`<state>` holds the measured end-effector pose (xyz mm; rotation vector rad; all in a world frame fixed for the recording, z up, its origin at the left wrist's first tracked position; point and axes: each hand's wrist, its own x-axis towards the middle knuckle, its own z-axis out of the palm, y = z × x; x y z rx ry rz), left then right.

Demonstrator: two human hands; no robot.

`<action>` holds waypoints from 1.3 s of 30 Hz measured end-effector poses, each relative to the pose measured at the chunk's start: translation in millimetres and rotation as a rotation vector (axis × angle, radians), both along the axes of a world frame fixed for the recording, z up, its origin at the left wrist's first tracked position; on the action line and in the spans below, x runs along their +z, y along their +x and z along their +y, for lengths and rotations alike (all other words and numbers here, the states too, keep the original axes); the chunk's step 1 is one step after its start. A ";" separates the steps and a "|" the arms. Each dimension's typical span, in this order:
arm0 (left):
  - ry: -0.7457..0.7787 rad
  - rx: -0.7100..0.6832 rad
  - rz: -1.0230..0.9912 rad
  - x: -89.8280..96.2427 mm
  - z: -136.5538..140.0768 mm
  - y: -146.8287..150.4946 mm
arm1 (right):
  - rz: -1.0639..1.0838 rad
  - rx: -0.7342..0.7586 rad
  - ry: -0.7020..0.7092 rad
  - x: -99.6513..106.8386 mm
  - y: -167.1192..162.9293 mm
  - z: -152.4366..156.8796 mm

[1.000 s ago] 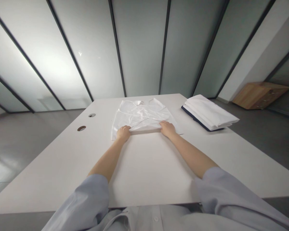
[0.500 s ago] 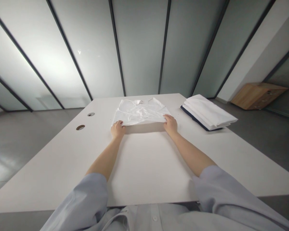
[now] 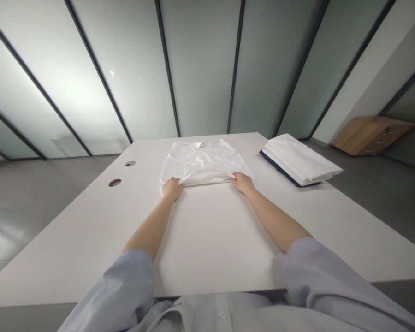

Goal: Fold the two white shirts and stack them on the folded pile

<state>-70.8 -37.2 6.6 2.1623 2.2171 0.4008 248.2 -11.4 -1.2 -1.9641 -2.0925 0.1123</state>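
Note:
A thin, shiny white sheet [image 3: 205, 161], partly see-through and creased, lies spread on the white table [image 3: 207, 235] in front of me. Its kind is not clear; the far edge has two raised corners with a dip between them. My left hand [image 3: 173, 189] grips the near left part of the sheet, fingers closed over it. At the near right part, my right hand [image 3: 242, 182] pinches the same edge. Between both hands runs a whiter, more opaque band like a fold, low on the tabletop. The fingertips are partly hidden by the sheet.
To the right, a folded white cloth stack [image 3: 300, 159] rests on a dark blue folded cloth [image 3: 280, 171]. Two round holes pierce the table's left side, one of them a near hole [image 3: 115, 183]. Frosted glass panels [image 3: 200, 69] stand behind; a wooden cabinet [image 3: 370, 135] is far right.
Both hands have come down and slightly nearer to me with the sheet's near edge. The gap of shadow under the edge is gone, and a white folded band now shows between the hands.

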 end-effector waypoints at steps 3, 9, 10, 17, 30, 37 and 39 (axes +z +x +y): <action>-0.008 0.003 -0.002 0.5 0.0 -0.1 | 0.006 0.000 -0.009 1.2 -0.3 -1.0; -0.008 0.002 0.005 0.0 -1.0 -0.1 | 0.012 0.002 0.004 1.1 -0.5 -1.8; -0.006 0.001 0.005 0.0 -1.1 0.0 | 0.011 0.000 0.003 1.1 -0.6 -1.7; -0.037 0.012 0.024 5.9 -1.3 -0.2 | -0.069 -0.013 -0.029 5.2 -2.2 -1.7; -0.311 -0.186 0.195 51.2 8.9 -18.0 | -0.169 0.123 -0.244 48.1 18.7 -5.0; -0.672 -0.396 -0.019 81.8 -16.9 -36.6 | -0.041 0.394 -0.528 72.2 46.8 -24.5; -0.762 -0.411 -0.117 93.9 -22.2 -43.8 | -0.003 0.423 -0.536 83.2 53.2 -29.5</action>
